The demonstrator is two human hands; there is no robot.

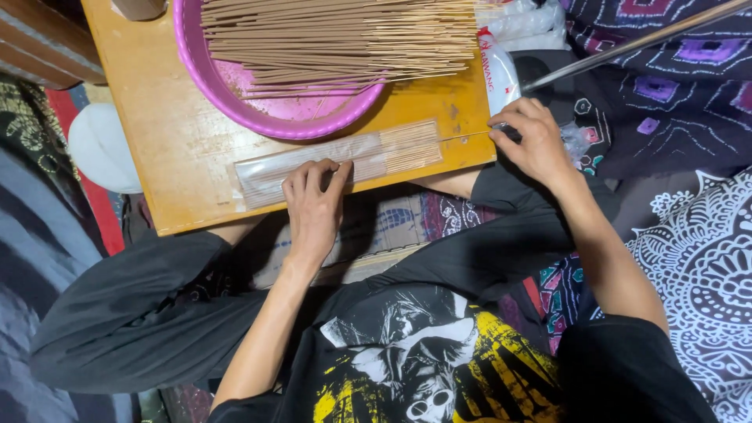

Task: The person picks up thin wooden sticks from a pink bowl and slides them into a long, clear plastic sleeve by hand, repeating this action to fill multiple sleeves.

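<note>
1. Head view is showing a white round object (98, 149) lying off the left edge of the wooden bench (180, 141).
2. A pink basin (235, 94) is sitting at the bench's far edge, carrying loose incense sticks (337, 39).
3. The left hand (313, 207) is pressing flat, fingers spread narrowly, on a clear sleeve of sticks (345, 160) lying along the near edge.
4. Bare stick ends are poking out of the sleeve's right end.
5. The right hand (533, 141) is pinching at the bench's near right corner; what it is gripping cannot be told.
6. A long rod (634, 43) is lying across patterned cloth (681, 86).
</note>
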